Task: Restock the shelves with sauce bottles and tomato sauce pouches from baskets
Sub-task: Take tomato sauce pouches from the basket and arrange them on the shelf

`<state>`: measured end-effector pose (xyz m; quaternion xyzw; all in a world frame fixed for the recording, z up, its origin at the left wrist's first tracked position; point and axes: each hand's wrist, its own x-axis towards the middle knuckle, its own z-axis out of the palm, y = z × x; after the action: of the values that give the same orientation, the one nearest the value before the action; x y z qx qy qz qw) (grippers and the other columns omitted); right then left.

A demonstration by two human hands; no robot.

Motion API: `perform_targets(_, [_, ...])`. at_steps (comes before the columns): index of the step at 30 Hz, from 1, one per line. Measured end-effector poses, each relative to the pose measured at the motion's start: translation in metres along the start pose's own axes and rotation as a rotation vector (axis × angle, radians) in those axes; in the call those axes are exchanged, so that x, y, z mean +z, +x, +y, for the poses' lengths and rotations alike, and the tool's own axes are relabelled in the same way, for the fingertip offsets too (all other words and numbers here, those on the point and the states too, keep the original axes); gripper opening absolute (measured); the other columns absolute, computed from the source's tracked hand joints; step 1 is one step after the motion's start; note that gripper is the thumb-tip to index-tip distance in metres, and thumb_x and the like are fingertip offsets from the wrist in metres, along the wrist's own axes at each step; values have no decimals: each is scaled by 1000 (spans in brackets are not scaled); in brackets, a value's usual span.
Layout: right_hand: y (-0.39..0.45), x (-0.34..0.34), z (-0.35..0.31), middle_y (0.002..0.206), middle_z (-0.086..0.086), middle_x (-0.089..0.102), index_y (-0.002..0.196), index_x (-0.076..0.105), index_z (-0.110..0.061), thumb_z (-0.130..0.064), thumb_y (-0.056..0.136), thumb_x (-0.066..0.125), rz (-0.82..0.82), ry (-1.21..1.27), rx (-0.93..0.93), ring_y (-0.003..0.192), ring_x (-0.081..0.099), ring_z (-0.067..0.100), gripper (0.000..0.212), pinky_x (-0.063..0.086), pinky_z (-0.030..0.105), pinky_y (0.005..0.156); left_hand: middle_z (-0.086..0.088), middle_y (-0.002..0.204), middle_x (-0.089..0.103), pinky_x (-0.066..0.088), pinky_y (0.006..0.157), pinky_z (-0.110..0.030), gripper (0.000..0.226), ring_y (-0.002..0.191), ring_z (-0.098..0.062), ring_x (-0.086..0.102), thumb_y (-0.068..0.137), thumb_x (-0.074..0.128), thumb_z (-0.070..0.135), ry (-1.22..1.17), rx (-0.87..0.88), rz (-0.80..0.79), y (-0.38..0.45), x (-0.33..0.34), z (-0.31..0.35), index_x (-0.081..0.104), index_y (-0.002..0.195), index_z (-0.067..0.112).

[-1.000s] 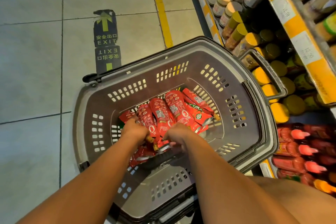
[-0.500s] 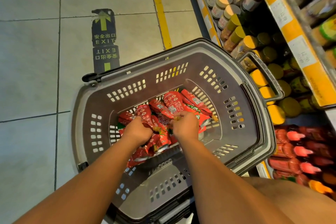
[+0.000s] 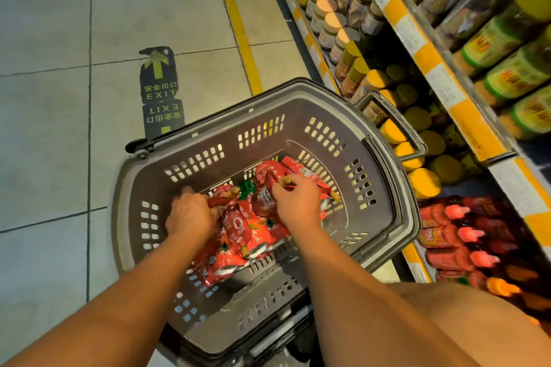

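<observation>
Down on the basket (image 3: pixel 384 188) floor, red pouches (image 3: pixel 238 226) are heaped toward its near side. The left hand (image 3: pixel 190 217) is curled round a pouch at the heap's left edge; the right hand (image 3: pixel 298 202) pinches another by its neck, near the basket's far wall. Pouches are best gathered by their necks, spouts aligned, so that several are carried at once. Soft bodies should not be squeezed, and the caps should be kept clear of the basket's slots. Red bottles (image 3: pixel 453 235) are ranked on the shelf just right of the basket.
</observation>
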<state>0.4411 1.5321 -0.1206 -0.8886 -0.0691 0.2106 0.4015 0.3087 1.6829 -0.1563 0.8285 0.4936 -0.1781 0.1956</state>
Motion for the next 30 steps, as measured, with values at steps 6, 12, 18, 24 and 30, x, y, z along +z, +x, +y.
perform_targets(6, [-10,-36,-7,62,-2,56,66,60,-16,-15,88,69,54,141,14,56,44,13,23,35,30,55,7,78,65,49,67,-34,16,70,-14,61,100,66,34,-173,69,-4,-19,-16,-5,75,111,28])
perform_targets(12, [-23,-72,-16,61,-3,54,62,55,-21,-22,89,71,104,251,14,55,46,13,31,36,30,53,1,71,67,50,63,-35,15,66,-18,62,100,65,33,-274,133,74,-50,-36,10,74,90,27])
perform_targets(18, [-40,-118,-17,70,1,64,72,66,-16,-23,88,70,184,312,-20,63,52,12,18,40,30,57,-4,66,68,43,49,-31,10,53,-21,62,102,64,34,-429,254,124,-83,-66,35,70,95,31])
perform_targets(24, [-57,-150,-20,68,-3,62,68,60,-21,-22,88,69,309,391,-10,63,54,15,21,46,35,59,-3,66,72,48,53,-34,27,58,-26,67,99,67,40,-574,328,178,-112,-100,51,75,93,16])
perform_targets(30, [-78,-183,-30,68,-4,59,65,56,-24,-22,88,70,415,498,-52,65,55,14,27,46,36,59,-13,79,75,51,50,-28,28,55,-19,68,96,69,36,-909,382,144,-157,-134,83,76,99,9])
